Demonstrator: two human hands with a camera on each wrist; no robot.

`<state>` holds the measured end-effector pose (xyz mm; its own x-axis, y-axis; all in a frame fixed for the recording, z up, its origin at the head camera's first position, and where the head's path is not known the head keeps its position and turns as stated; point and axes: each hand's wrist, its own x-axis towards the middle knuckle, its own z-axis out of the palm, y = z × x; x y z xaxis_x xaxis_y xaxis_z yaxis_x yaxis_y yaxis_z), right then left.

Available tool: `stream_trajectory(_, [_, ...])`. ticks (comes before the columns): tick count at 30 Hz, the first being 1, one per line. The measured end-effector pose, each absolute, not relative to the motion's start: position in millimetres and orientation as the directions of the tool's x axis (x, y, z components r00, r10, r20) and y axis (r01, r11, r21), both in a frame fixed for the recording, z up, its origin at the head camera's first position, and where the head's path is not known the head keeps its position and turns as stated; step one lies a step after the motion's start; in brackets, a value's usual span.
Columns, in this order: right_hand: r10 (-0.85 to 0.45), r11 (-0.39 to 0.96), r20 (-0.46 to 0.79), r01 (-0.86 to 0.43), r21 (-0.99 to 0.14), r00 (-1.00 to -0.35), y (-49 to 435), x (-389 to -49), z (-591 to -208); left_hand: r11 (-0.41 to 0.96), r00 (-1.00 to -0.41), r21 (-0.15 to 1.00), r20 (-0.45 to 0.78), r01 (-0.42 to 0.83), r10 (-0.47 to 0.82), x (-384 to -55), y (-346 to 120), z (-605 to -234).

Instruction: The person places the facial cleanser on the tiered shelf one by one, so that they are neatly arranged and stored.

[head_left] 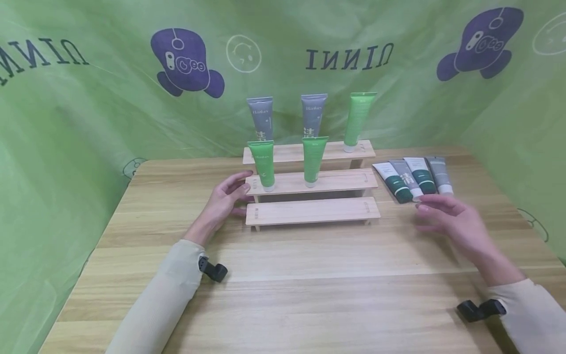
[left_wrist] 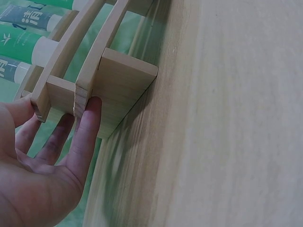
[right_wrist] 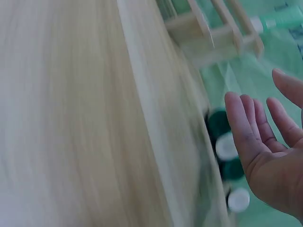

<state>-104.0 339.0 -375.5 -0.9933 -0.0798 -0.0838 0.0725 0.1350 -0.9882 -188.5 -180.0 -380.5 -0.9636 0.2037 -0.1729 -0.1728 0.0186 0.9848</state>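
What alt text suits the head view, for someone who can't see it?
A person's left hand holds the end of a tiered wooden rack bearing five standing tubes; the empty right hand is near four lying tubes on the table.

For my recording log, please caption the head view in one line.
Left hand touches a three-tier wooden stand bearing five upright tubes; right hand is near four tubes lying down.

- At 4 o'clock, the right hand (right_wrist: 274, 170), palm showing, thumb apart from the fingers.
- Just beside it, four blurred round caps (right_wrist: 227, 146), alternating dark green and white.
- At 1 o'clock, a wooden stand (right_wrist: 201, 47).
- At 2 o'clock, a green tube (right_wrist: 282, 19).
- Toward 9 o'clock, the table (right_wrist: 85, 118).
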Motion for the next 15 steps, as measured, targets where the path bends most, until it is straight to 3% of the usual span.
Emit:
stream_trajectory(4, [-0.048,0.052,-0.134,0.132,-0.990,-0.990,362.8,-106.8,-380.6,0.025,-0.963,0.984,-0.177,-0.175,0.203,-188.5,-179.4,-379.3])
stream_trajectory(10, [-0.067,-0.260,-0.194,0.205,-0.943,-0.979,392.1,-114.2,-390.5,0.029,-0.963,0.985,-0.175,-0.172,0.205,-189.0,-178.3,-378.5])
stream_trajectory(15, [-0.073,-0.263,-0.221,0.233,-0.936,-0.972,411.1,-121.1,-390.3,0.036,-0.963,0.984,-0.179,-0.175,0.201,-188.5,-178.1,-377.8])
